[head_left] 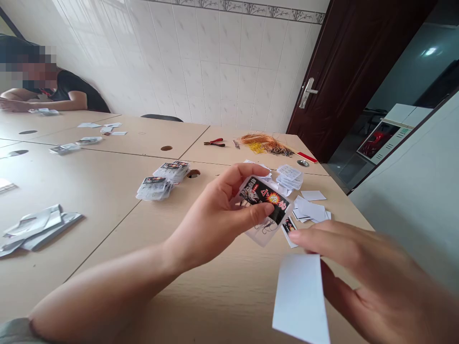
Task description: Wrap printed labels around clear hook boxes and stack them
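My left hand grips a small clear plastic box between thumb and fingers, tilted above the table. Inside the box lie dark fish hooks and a black label card with red and white print. In front of me, at the lower right, my right hand pinches a white card, its plain side facing me. The right hand is slightly blurred. A printed card lies on the table just behind its fingertips.
White cards and stacked clear boxes lie at the right. More boxes stand left of centre, with silvery packets farther left. Red-handled pliers and a copper-coloured bundle lie behind. A person sits far left.
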A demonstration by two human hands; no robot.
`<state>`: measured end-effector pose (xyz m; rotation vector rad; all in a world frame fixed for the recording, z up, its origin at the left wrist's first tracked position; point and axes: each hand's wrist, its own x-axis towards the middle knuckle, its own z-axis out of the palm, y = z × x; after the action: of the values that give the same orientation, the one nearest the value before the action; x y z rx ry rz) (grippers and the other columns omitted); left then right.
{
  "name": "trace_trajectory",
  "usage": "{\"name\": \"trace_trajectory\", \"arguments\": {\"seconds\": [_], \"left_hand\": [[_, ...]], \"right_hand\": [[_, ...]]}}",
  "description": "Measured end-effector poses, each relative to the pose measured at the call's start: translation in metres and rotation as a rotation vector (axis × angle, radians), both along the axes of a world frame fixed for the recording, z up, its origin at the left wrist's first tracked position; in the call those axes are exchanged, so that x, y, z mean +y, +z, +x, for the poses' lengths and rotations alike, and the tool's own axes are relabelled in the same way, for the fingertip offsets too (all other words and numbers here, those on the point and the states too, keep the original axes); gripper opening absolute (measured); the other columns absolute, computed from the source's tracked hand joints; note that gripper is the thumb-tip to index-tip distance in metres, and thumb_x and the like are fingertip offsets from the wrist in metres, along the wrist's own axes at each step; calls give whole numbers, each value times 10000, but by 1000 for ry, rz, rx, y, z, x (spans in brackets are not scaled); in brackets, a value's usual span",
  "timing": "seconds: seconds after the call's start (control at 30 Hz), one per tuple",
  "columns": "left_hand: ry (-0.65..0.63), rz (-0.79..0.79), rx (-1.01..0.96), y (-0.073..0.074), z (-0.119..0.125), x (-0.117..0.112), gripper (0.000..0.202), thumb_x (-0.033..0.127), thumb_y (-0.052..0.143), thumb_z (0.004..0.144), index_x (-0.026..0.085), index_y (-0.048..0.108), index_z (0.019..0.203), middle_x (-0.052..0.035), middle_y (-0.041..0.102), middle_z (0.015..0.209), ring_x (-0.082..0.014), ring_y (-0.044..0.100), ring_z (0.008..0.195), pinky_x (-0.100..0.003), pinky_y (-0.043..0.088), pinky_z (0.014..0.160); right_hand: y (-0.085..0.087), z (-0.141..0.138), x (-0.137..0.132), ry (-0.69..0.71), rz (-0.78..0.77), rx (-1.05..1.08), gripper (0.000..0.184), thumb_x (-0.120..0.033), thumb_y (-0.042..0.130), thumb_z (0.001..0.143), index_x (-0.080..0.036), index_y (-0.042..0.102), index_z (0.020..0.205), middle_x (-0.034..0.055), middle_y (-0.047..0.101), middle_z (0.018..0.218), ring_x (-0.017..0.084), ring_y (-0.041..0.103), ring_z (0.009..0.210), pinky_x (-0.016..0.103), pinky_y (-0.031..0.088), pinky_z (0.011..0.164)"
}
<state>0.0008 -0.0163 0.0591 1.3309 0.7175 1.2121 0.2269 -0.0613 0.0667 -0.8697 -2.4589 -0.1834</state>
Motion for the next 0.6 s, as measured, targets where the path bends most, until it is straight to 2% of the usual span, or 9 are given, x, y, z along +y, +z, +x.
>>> {"name": "trace_trajectory", "arguments": {"seconds": [0.1, 0.2, 0.43, 0.6], "left_hand": [[28, 47, 23, 1, 3, -5, 276, 127, 780, 841, 220, 658, 1070, 24, 705, 1045, -83, 675, 844, -159, 580, 717], [36, 75, 5, 2, 5, -7, 266, 95, 759, 838, 210, 649, 1052, 20, 706, 1044, -83, 670, 847, -163, 585, 717], [55, 86, 12, 1, 5, -3, 280, 62, 745, 821, 203, 645, 1041, 22, 688, 1012, -70, 652, 794, -150, 581, 673], [56, 106, 51, 1, 7, -4, 260, 71, 730, 830, 201, 649, 1041, 1, 701, 1070, -78, 666, 818, -148, 570, 673]], "right_hand": [[-4, -6, 0, -21, 71, -42, 540, 11, 418, 898, -209, 453, 1390, 21, 763, 823, 195, 751, 709, 303, 575, 559], [-5, -8, 3, -67, 98, -81, 533, 32, 406, 882, -155, 478, 1376, 53, 791, 865, 209, 770, 718, 325, 599, 563], [-8, -5, -3, -107, 50, -68, 473, 17, 388, 895, -204, 477, 1304, 63, 809, 1012, 204, 790, 817, 332, 624, 663], [-9, -6, 0, -84, 60, -93, 504, -3, 397, 900, -175, 474, 1367, 67, 812, 964, 215, 789, 786, 331, 610, 597]]}}
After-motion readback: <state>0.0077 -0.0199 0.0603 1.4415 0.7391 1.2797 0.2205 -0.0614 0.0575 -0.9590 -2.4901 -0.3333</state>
